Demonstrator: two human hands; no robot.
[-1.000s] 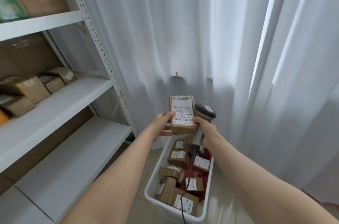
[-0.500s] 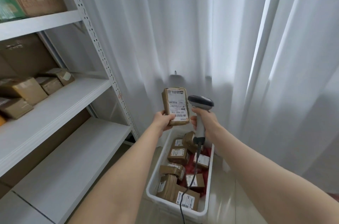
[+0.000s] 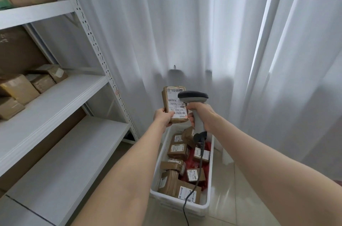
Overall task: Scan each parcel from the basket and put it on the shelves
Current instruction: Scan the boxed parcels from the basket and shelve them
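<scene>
left hand (image 3: 163, 117) is gripping parcel (image 3: 174, 104) upright, label facing me; right hand (image 3: 202, 114) is clutching scanner (image 3: 193, 97) just right of it. i'm seeing shelves (image 3: 55, 96) lying left, so left hand's nearer; basket (image 3: 210, 185) is sitting below w/ more.

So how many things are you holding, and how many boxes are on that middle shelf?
Brown cardboard parcel with white label, in left hand: 1
Grey handheld barcode scanner, in right hand: 1
Brown cardboard boxes visible on white middle shelf: 4
Total: 6
</scene>
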